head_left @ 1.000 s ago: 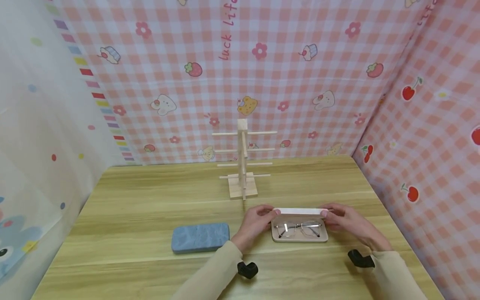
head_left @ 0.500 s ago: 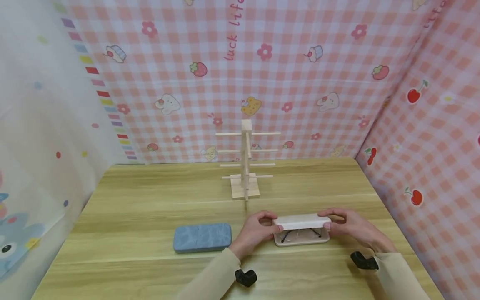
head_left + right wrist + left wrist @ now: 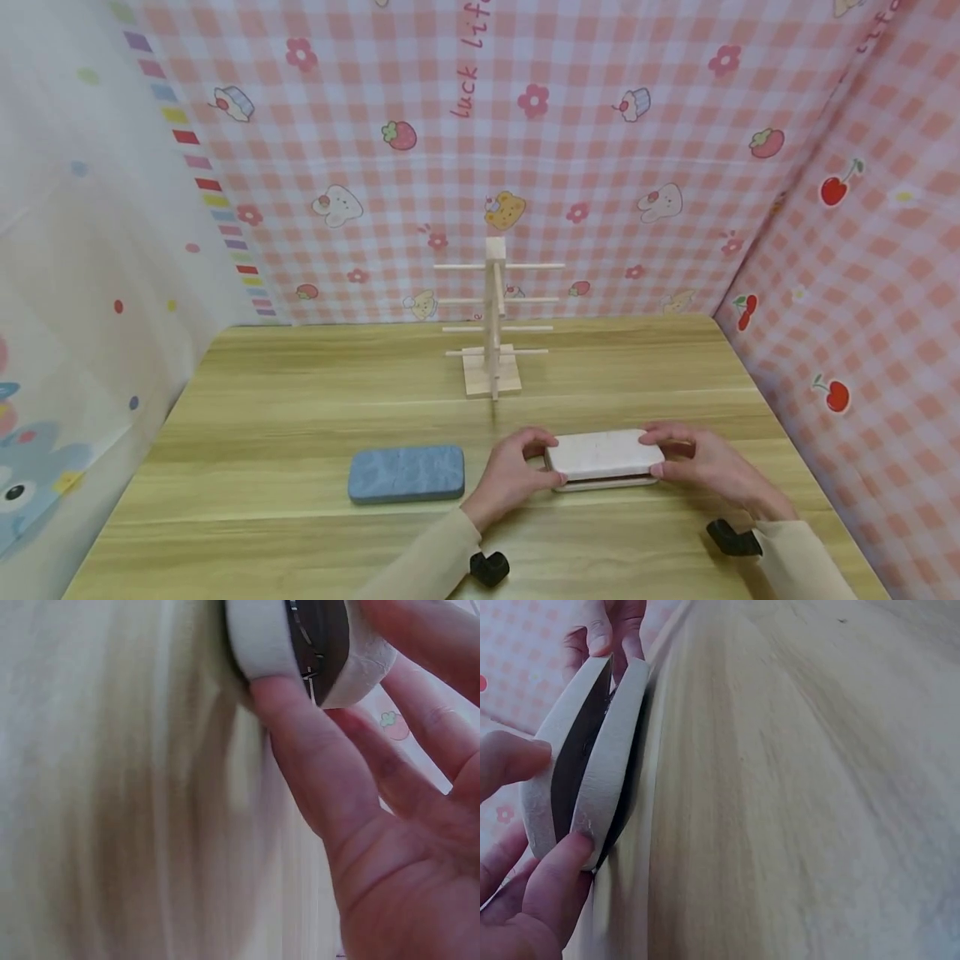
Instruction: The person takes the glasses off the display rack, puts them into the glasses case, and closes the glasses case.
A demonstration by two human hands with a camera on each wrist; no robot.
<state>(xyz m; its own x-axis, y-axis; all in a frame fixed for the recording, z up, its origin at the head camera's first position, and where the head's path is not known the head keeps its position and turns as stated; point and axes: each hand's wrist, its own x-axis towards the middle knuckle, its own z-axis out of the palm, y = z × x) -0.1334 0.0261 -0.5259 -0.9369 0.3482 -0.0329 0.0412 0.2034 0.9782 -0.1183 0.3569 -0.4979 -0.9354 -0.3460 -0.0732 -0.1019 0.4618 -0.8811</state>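
A white glasses case (image 3: 606,454) lies on the table right of centre, its lid lowered to a narrow gap at the front. The left hand (image 3: 516,471) holds the case's left end, with the thumb at the front corner and fingers at the back. At the other end, the right hand (image 3: 705,468) grips the lid the same way. Through the gap in the right wrist view, part of the thin metal frame of a pair of glasses (image 3: 309,673) shows against the dark lining. The lid hides the glasses from the head view.
Left of the hands, a blue glasses case (image 3: 407,474) lies closed on the wooden table (image 3: 285,433). Farther back stands a wooden rack (image 3: 495,317) with several pegs jutting out sideways. Pink checked cloth (image 3: 450,167) hangs behind the table and on the right.
Both hands have swung the white case's lid forward and down from upright, covering the glasses that lay in view. The blue case and the rack have stayed put.
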